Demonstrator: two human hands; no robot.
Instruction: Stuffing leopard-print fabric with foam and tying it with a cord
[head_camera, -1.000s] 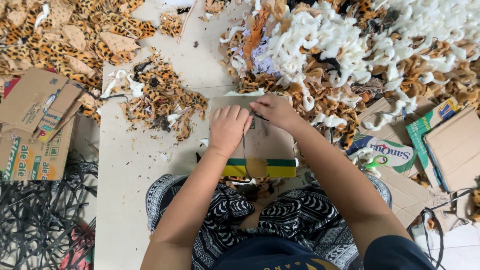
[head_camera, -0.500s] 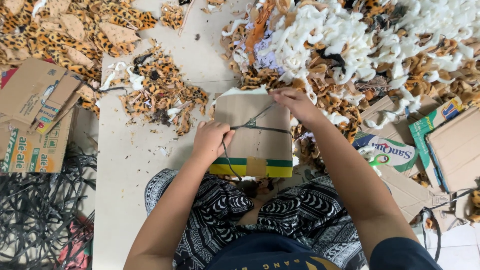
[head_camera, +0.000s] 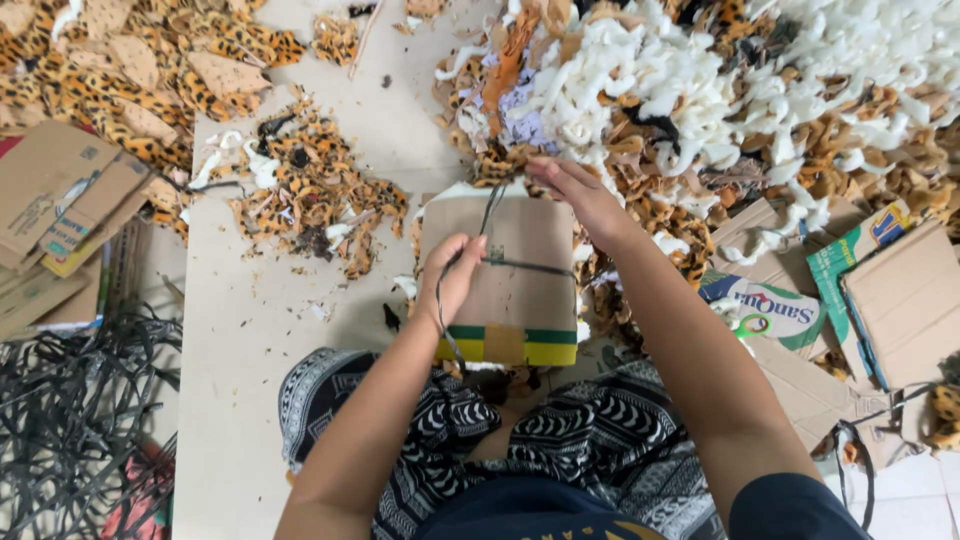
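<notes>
A brown cardboard bundle (head_camera: 520, 285) with a green and yellow edge lies on the floor before my knees. A thin black strap (head_camera: 530, 266) crosses it sideways and runs up its left part. My left hand (head_camera: 455, 275) is closed on the strap at the bundle's left side. My right hand (head_camera: 575, 190) rests at the bundle's far edge, fingertips on the strap where it goes over the top. White and leopard-print fabric shows under the bundle's edges.
A big heap of white and brown fabric scraps (head_camera: 720, 90) lies beyond and right. Leopard-print scraps (head_camera: 310, 190) litter the left. Flattened cardboard (head_camera: 60, 200) and a tangle of black straps (head_camera: 70, 410) sit far left; boxes (head_camera: 900, 290) far right.
My hands lay flat on the bundle a second ago. Since then the left hand has pulled the strap leftward and the right hand has shifted to the far edge.
</notes>
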